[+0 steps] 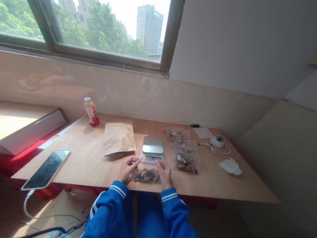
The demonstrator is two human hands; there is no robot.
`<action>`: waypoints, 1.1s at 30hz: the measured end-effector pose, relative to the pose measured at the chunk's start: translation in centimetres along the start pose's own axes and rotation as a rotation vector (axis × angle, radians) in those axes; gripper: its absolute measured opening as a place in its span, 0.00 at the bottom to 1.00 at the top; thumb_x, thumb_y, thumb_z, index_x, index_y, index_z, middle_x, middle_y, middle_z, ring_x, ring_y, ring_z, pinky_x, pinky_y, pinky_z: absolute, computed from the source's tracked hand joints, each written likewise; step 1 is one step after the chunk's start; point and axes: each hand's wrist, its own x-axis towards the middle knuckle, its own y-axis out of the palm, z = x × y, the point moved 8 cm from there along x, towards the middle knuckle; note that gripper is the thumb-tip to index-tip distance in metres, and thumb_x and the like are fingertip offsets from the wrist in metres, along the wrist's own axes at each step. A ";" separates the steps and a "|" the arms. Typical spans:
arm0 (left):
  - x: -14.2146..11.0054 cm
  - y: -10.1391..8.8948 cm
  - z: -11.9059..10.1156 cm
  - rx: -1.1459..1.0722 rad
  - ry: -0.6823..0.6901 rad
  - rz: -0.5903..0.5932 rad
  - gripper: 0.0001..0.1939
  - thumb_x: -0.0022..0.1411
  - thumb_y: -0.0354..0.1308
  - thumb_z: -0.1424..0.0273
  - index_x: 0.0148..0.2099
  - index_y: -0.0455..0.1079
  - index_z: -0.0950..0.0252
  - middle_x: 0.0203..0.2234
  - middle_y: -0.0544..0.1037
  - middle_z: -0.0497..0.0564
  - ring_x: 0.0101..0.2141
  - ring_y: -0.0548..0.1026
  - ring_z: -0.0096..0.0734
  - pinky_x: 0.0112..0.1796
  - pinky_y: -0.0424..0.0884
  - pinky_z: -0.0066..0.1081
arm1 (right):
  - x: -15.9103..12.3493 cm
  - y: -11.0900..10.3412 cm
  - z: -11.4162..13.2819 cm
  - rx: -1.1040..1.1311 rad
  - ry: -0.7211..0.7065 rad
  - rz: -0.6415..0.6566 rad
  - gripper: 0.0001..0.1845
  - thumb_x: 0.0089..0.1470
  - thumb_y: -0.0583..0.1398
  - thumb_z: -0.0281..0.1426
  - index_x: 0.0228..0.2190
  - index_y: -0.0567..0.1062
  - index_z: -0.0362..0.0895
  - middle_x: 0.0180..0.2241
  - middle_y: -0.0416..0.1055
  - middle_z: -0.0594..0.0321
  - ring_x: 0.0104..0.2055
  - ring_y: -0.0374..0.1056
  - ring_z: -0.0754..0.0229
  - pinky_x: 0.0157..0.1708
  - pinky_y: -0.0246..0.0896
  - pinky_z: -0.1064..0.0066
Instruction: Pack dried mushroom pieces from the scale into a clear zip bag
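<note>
A clear zip bag (146,174) with dark and tan dried pieces lies at the table's front edge. My left hand (127,169) pinches its top edge at the left corner, and my right hand (164,172) pinches the same edge at the right corner. Just behind the bag stands a small digital scale (153,145) with a bare metal plate; the bag's top edge partly covers its display. Right of the scale, several similar filled zip bags (186,161) lie in an overlapping row. A brown kraft paper pouch (119,138) rests to the left of the scale.
A red and white bottle (91,111) stands at the back left. A phone (46,169) on a charging cable overhangs the front left edge. At the right are a small white fan-like device (217,141) with its cord, a crumpled white tissue (230,166) and a white paper (203,133).
</note>
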 end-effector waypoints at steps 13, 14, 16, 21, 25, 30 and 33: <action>-0.3 0.8 -0.7 -0.074 -0.025 0.119 0.14 0.51 0.63 0.60 0.36 0.77 0.65 0.34 0.79 0.54 0.39 0.75 0.38 0.41 0.69 0.32 | -0.1 0.8 -0.1 0.030 0.021 0.107 0.17 0.48 0.63 0.43 0.33 0.77 0.43 0.25 0.75 0.61 0.31 0.71 0.58 0.36 0.65 0.68; -0.3 0.8 -0.6 -0.086 -0.034 0.116 0.14 0.51 0.63 0.60 0.35 0.77 0.65 0.34 0.79 0.54 0.39 0.75 0.39 0.41 0.69 0.32 | -0.1 0.8 -0.1 0.030 0.018 0.112 0.16 0.48 0.63 0.43 0.33 0.78 0.43 0.25 0.74 0.61 0.31 0.71 0.58 0.36 0.64 0.68; -0.3 0.7 -0.3 -0.088 -0.038 0.094 0.13 0.50 0.63 0.60 0.34 0.77 0.65 0.33 0.79 0.54 0.39 0.75 0.39 0.42 0.69 0.33 | -0.1 0.8 0.0 0.035 0.014 0.119 0.16 0.48 0.63 0.42 0.32 0.78 0.43 0.25 0.74 0.61 0.31 0.71 0.58 0.36 0.64 0.68; -0.1 0.4 0.1 -0.023 0.011 0.063 0.12 0.50 0.64 0.61 0.33 0.76 0.64 0.33 0.79 0.53 0.39 0.76 0.38 0.43 0.69 0.33 | -0.1 1.0 0.3 0.031 0.002 0.140 0.14 0.49 0.63 0.41 0.32 0.77 0.43 0.26 0.73 0.63 0.32 0.70 0.58 0.36 0.65 0.68; 0.0 0.3 0.3 -0.019 0.031 0.048 0.11 0.50 0.64 0.62 0.33 0.76 0.64 0.33 0.79 0.52 0.38 0.76 0.36 0.42 0.69 0.31 | -0.2 1.2 0.6 0.018 -0.006 0.143 0.13 0.47 0.64 0.40 0.32 0.76 0.43 0.26 0.74 0.63 0.31 0.71 0.58 0.34 0.65 0.69; 0.2 0.2 0.5 0.023 0.033 0.047 0.12 0.50 0.64 0.61 0.32 0.76 0.65 0.31 0.78 0.52 0.35 0.75 0.35 0.38 0.69 0.29 | 0.0 1.2 0.1 -0.019 -0.016 0.127 0.13 0.46 0.65 0.40 0.29 0.75 0.43 0.26 0.74 0.63 0.30 0.71 0.59 0.31 0.64 0.70; 0.3 0.0 0.8 0.059 0.016 0.024 0.13 0.49 0.64 0.60 0.32 0.76 0.65 0.29 0.79 0.51 0.33 0.75 0.33 0.36 0.69 0.28 | 0.1 1.0 -0.4 -0.040 -0.026 0.112 0.13 0.46 0.65 0.40 0.28 0.76 0.42 0.26 0.74 0.63 0.30 0.70 0.60 0.32 0.64 0.71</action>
